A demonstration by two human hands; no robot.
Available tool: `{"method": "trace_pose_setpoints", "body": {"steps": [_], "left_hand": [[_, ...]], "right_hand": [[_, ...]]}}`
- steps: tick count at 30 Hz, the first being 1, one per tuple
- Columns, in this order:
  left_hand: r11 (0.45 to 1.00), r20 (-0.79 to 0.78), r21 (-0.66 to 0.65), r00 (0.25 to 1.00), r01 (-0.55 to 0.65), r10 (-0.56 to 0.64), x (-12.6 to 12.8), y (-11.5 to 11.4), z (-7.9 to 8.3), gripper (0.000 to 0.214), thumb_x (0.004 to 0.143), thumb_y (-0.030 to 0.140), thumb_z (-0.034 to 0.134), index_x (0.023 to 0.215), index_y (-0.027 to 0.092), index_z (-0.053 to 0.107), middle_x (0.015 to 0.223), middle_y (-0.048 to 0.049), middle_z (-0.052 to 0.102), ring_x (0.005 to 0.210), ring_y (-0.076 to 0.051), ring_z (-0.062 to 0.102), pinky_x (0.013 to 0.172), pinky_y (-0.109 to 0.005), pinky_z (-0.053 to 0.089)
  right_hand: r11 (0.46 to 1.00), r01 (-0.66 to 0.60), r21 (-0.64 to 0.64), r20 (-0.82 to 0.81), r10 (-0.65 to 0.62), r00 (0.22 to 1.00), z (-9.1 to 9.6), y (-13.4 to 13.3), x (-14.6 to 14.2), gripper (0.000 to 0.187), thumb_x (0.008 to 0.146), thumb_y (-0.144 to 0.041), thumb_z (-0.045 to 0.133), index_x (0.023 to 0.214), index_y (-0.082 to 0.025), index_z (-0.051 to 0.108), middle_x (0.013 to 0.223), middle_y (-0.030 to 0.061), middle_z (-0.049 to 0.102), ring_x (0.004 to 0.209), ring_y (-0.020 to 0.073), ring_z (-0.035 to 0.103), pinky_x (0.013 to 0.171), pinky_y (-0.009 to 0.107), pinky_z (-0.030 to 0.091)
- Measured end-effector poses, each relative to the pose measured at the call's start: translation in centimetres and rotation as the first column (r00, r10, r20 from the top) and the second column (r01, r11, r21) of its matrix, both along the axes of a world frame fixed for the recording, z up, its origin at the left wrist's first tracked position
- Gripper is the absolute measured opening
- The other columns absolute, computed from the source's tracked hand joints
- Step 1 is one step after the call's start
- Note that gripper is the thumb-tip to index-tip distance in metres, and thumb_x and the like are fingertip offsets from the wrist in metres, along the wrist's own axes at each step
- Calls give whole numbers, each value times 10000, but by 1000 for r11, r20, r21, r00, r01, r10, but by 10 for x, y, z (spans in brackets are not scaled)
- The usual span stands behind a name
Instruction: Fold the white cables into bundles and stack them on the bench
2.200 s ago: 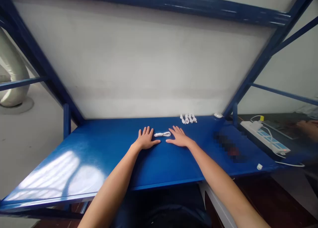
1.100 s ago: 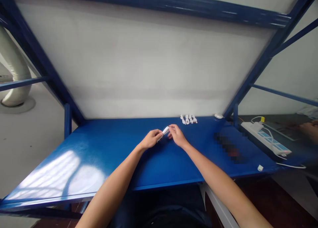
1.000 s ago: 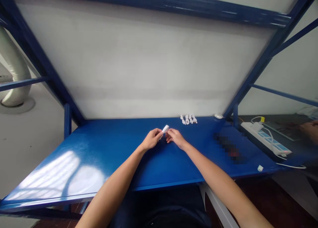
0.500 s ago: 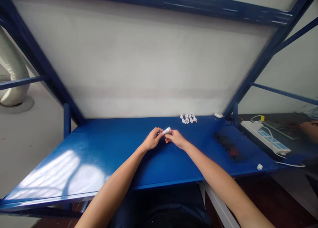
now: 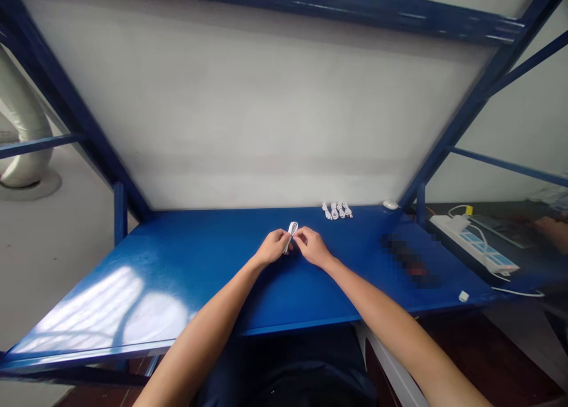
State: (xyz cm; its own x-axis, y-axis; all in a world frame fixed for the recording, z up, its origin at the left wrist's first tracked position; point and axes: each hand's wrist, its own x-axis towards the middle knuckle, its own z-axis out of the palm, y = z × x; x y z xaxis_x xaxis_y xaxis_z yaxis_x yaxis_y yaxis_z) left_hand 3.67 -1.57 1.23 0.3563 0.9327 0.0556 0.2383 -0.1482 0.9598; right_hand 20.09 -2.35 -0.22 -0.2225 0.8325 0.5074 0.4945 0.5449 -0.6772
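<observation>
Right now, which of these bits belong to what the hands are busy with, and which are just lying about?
In hand:
- white cable bundle, pinched between left hand and right hand
- row of similar white bundles at the back of the blue table

Lying about:
- power strip
- small white puck
- small white piece

Bench: smooth blue painted top, semi-gloss, w/ a bright window glare patch at left. Frame: blue painted metal, glossy streaks. Back panel: matt off-white, faintly smudged. Coiled cable pinched between fingers: white, prob. smooth plastic, too small to be sure. Cable bundles at rear: same white. Power strip: white plastic, slightly shiny.
</observation>
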Motion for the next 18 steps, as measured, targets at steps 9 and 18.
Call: {"method": "trace_pose_setpoints", "body": {"steps": [9, 18], "left_hand": [[993, 172, -100, 982, -58, 75, 6, 1, -4, 265, 857, 394, 495, 732, 161, 510, 511, 30, 520, 390, -64, 441, 379, -177, 333], [994, 377, -107, 925, -9, 49, 8, -4, 3, 292, 833, 431, 542, 715, 170, 482, 545, 46, 490, 398, -52, 412, 379, -186, 328]], "right_hand": [[943, 65, 325, 255, -153, 955, 4, -7, -5, 144, 873, -197, 490, 808, -205, 618, 780, 31, 626, 654, 131, 554, 591, 228, 393], [959, 121, 256, 37, -135, 990, 6, -6, -6, 128, 831, -196, 521, 772, -197, 634, 743, 31, 623, 634, 131, 550, 619, 257, 442]]}}
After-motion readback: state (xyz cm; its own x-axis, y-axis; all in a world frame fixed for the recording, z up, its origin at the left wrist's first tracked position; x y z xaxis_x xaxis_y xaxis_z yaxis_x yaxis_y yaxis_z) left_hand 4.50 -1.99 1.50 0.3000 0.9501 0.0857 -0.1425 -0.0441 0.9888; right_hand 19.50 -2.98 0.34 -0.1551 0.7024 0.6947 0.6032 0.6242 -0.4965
